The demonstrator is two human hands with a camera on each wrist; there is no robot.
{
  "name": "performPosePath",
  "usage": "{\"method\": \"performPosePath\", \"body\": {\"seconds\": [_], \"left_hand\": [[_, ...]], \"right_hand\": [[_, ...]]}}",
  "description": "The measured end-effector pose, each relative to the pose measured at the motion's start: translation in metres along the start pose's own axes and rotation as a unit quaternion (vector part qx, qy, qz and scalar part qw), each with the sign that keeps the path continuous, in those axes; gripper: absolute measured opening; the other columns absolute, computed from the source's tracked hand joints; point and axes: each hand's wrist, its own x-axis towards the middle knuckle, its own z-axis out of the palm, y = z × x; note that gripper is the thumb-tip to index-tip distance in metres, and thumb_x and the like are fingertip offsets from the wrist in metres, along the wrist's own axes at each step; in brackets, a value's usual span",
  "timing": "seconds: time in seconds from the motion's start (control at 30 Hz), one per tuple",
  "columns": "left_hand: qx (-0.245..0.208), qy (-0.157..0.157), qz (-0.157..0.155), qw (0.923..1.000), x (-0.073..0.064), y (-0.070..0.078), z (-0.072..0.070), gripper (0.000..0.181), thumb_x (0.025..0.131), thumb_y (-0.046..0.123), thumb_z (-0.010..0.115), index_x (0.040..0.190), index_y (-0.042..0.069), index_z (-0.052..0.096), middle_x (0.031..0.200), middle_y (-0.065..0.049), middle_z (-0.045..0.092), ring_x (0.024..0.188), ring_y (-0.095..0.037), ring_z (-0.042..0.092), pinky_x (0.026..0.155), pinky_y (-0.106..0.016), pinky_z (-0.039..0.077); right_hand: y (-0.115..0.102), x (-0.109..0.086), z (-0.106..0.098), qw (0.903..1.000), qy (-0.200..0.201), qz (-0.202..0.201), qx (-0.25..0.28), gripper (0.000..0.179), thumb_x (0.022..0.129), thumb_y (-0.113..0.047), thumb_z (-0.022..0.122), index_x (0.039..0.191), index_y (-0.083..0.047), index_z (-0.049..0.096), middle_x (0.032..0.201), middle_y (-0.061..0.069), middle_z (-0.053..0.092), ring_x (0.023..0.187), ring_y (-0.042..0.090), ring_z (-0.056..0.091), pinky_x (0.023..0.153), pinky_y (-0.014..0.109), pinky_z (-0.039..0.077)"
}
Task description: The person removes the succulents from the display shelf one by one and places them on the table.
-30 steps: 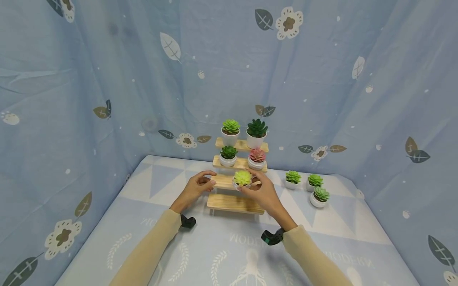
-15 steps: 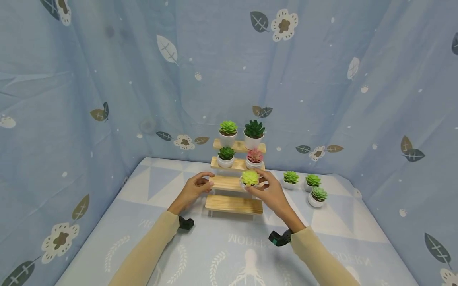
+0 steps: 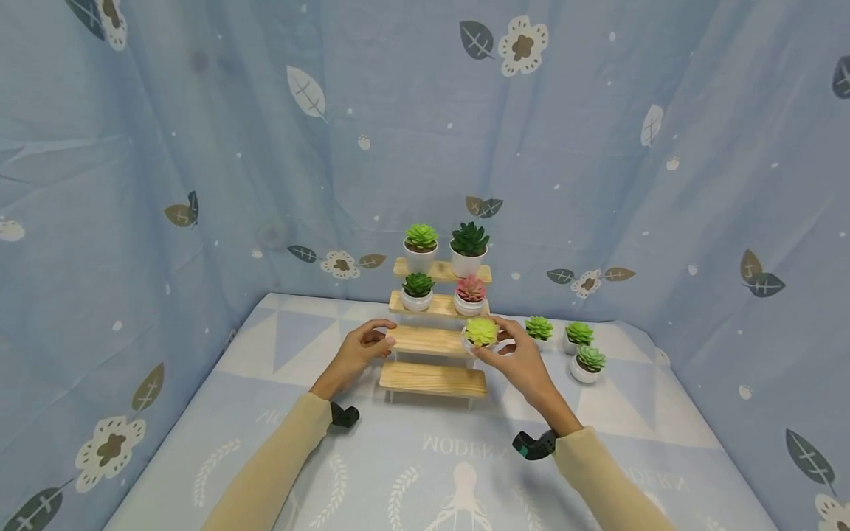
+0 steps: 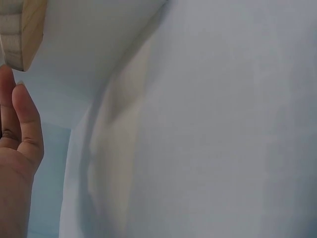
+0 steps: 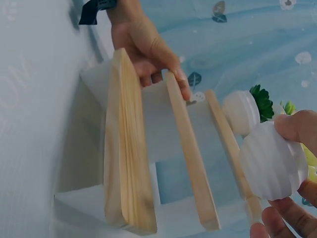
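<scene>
Presently, your right hand holds the yellow-green succulent by its white pot, thumb and fingers curled round the sides, leaves facing up. Your left hand is nearly closed, thumb and fingertips pinching the left end of the second plank from the bottom. That plank's long axis runs left to right between your hands; the succulent sits at its right end, just below the pink succulent and well apart from your left hand. Contact between pot and plank: cannot be confirmed.
</scene>
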Motion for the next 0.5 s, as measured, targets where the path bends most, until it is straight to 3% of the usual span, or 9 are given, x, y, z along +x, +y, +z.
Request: {"method": "performPosePath", "body": {"seconds": [0.3,0.5], "left_hand": [[0.003,0.008,0.0,1.0,0.0,0.001,0.002,0.043,0.099,0.029,0.073,0.138,0.016,0.062,0.113,-0.018,0.065,0.101,-0.042,0.065,0.088,-0.046,0.058],[0.009,0.007,-0.002,0.9999,0.0,0.001,0.002,0.047,0.101,0.024,0.071,0.143,0.008,0.057,0.112,-0.015,0.065,0.101,-0.041,0.065,0.09,-0.049,0.057]], "right_hand": [[0.012,-0.005,-0.014,0.9995,0.021,0.02,-0.014,0.081,0.086,-0.045,0.085,0.152,-0.016,0.049,0.127,0.011,0.055,0.11,0.037,0.056,0.088,0.041,0.052],[0.022,-0.008,-0.023,0.9984,0.037,0.029,-0.031,0.081,0.086,-0.046,0.084,0.153,-0.016,0.048,0.127,0.013,0.055,0.106,0.033,0.057,0.086,0.04,0.052]]}}
